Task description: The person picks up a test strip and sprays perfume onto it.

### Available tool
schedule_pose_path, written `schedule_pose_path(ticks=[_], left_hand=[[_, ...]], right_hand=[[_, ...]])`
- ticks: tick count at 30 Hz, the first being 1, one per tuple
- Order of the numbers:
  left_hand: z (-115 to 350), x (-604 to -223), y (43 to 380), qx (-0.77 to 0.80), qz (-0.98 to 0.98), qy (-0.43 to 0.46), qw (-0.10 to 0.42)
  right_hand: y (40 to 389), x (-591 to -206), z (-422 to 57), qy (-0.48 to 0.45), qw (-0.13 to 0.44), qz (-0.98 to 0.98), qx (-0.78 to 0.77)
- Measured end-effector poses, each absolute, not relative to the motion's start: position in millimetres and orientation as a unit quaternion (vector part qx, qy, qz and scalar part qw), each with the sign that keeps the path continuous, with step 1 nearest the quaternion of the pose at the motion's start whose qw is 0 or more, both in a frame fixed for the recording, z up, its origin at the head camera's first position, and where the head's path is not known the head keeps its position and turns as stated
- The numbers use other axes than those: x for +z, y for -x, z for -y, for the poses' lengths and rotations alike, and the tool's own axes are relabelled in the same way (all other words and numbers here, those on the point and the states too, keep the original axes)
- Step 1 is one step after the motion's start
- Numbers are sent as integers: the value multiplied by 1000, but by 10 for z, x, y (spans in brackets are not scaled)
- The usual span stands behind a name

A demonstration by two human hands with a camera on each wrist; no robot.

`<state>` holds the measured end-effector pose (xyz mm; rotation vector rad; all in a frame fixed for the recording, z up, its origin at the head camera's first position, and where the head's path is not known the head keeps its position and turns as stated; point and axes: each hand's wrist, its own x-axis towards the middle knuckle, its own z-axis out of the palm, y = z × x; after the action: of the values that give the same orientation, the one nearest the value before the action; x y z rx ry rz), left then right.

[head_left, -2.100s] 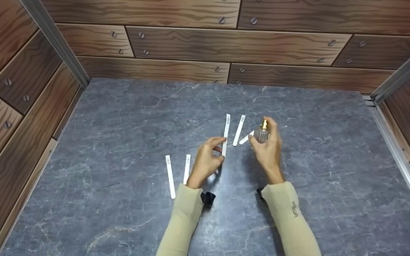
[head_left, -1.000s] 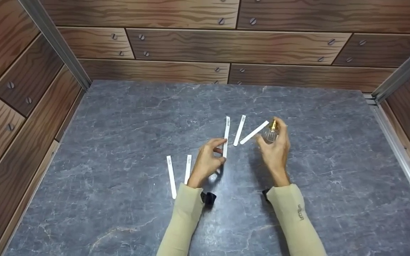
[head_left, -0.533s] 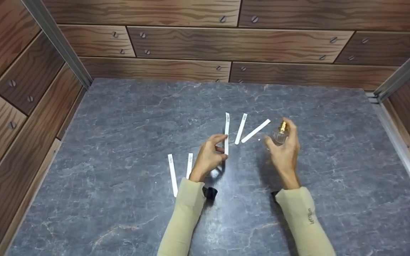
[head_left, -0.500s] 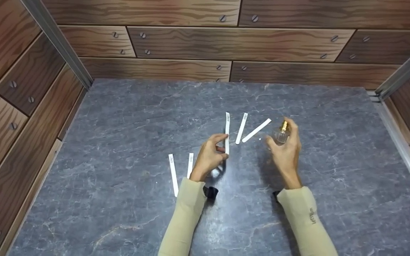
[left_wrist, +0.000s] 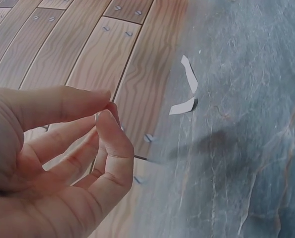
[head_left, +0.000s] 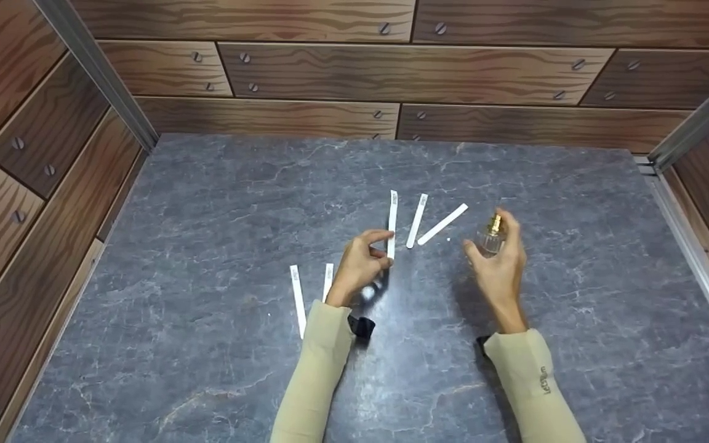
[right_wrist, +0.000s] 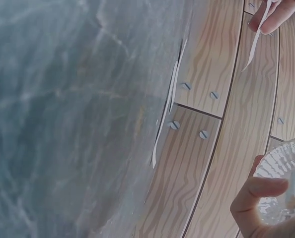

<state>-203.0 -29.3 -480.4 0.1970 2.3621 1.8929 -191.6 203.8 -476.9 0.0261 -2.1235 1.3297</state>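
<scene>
"What have the fingers got, going left to right?"

"The left hand [head_left: 359, 266] pinches a white paper tester strip [head_left: 392, 209] between thumb and fingertips. Most of its length runs past them to the far side, printed end farthest away. The right wrist view shows it above the table, slightly bent."

"And on the right?"

"The right hand [head_left: 499, 271] grasps a ribbed glass perfume bottle [head_left: 491, 243], also lifted, with the thumb along its left side and the index finger at the gold spray cap [head_left: 495, 223]. I can't tell whether the cap is being pressed."

"What lies around them?"

"On the near left, the leftmost strip [head_left: 298, 301] and a second strip [head_left: 328, 280], the latter partly hidden by the left arm. Just right of the held one is a steep strip [head_left: 416, 221], then a slanted strip [head_left: 442, 224], between the hands and toward the far side."

"How about edges and room?"

"The marbled tabletop [head_left: 207, 215] stretches wide to the left of the near pair before its edge. Between the hands there's a broad gap on the near side. The far edge, along the plank wall [head_left: 354, 71], is well apart from the strips, and the metal rail [head_left: 699, 264] on the right is well apart from the bottle."
</scene>
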Motion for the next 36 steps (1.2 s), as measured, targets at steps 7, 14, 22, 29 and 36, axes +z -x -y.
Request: schedule_pose_path(ticks=[7, 14, 22, 29, 36], left_hand=[[299, -4815, 2070, 620, -781, -50, 49], [267, -4846, 2134, 621, -781, -42, 51], [257, -4909, 2189, 617, -784, -28, 59], [262, -4962, 2234, 632, -772, -18, 63], [244, -4998, 2260, 620, -783, -24, 47]], right_hand=[[1907, -4766, -2039, -16, 307, 805, 507], [1902, -4775, -2066, -18, 311, 804, 506], [1888, -4786, -2085, -13, 297, 809, 507], [1908, -4780, -2073, -21, 296, 810, 506], [1913, -4789, -2066, -21, 300, 811, 502]])
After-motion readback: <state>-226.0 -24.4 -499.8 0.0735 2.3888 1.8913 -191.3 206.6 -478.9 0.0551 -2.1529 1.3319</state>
